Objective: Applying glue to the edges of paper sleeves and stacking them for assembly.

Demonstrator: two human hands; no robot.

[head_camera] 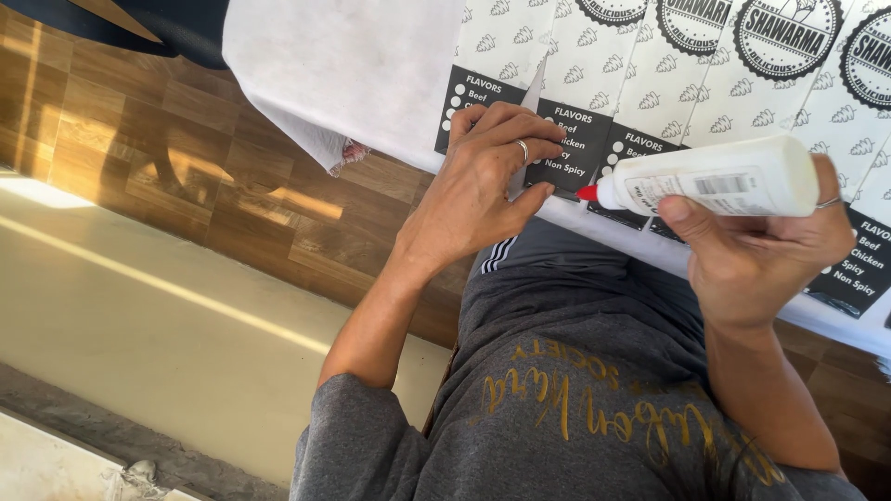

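One white glue bottle [715, 178] with a red tip, two hands, two rings, and about nine overlapping printed paper sleeves [594, 56].

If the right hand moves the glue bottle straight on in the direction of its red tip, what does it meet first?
Most likely the left hand, pressed on the printed paper sheets. The red tip of the glue bottle in the right hand points at its fingers; depth is unclear.

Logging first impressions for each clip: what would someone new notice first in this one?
The white glue bottle with a red tip, held sideways in the right hand at centre right, stands out first. Its tip points toward the left hand, whose fingers press down on a row of overlapping black-and-white printed paper sleeves spread across a white-covered table. Below lie the person's grey shirt with gold lettering and a wood-pattern floor at left.
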